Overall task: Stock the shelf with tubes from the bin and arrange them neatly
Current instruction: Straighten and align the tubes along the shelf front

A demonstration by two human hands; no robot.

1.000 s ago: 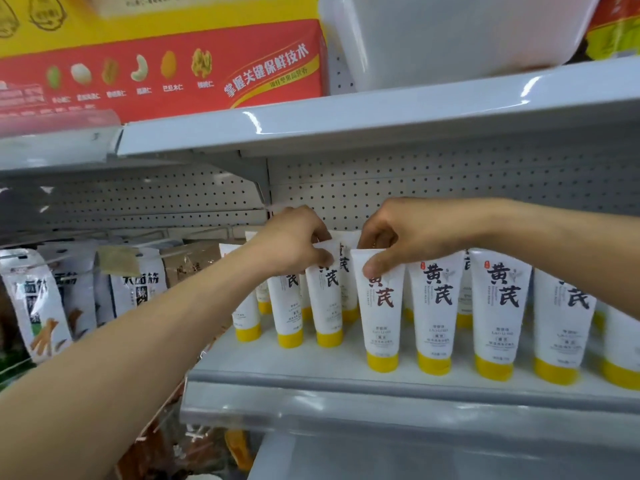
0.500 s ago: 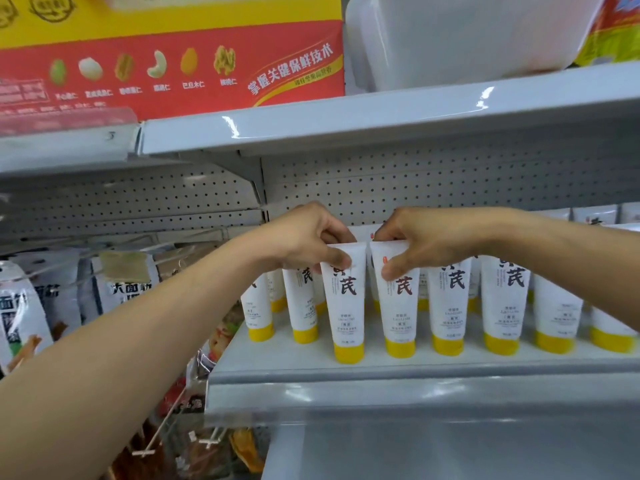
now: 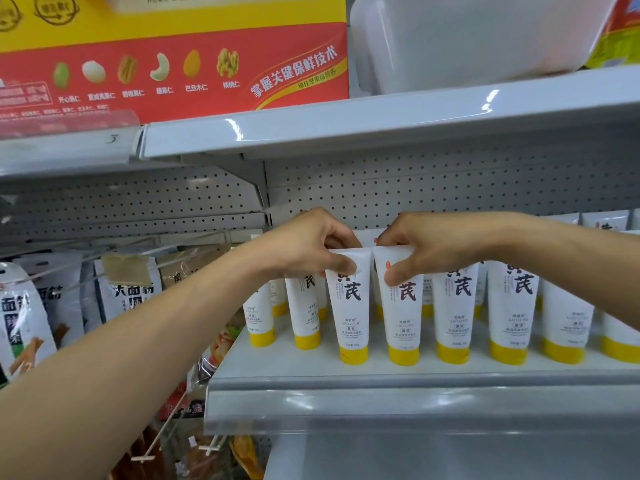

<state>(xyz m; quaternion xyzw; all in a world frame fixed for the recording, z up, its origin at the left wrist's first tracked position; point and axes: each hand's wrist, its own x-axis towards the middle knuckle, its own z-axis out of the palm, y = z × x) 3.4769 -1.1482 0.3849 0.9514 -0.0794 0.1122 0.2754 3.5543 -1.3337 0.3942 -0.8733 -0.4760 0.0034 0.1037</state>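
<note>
**Two tubes being squared up in the front row.** The left hand (image 3: pixel 308 247) pinches the crimped top of the left tube (image 3: pixel 349 317), thumb on the face and fingers curled behind. The right hand (image 3: pixel 426 251) pinches the right tube (image 3: pixel 403 320) the same way. Both tubes stand on their yellow caps near the front edge of the shelf (image 3: pixel 381 379), just beside each other, labels outward. The row (image 3: pixel 453 317) runs on to the right, and two tubes to the left stand farther back. A white bin (image 3: pixel 467 39) sits on the shelf above, its contents hidden.

The step appears to be alignment. It is probably best done by sliding the caps along the shelf rather than lifting them, bringing them level with the caps on the right and turning the labels square to the front. The grip should stay light, since the crimp likely bends. Tubes this narrow-footed seem prone to toppling, so letting go of one at a time would be prudent.
</note>
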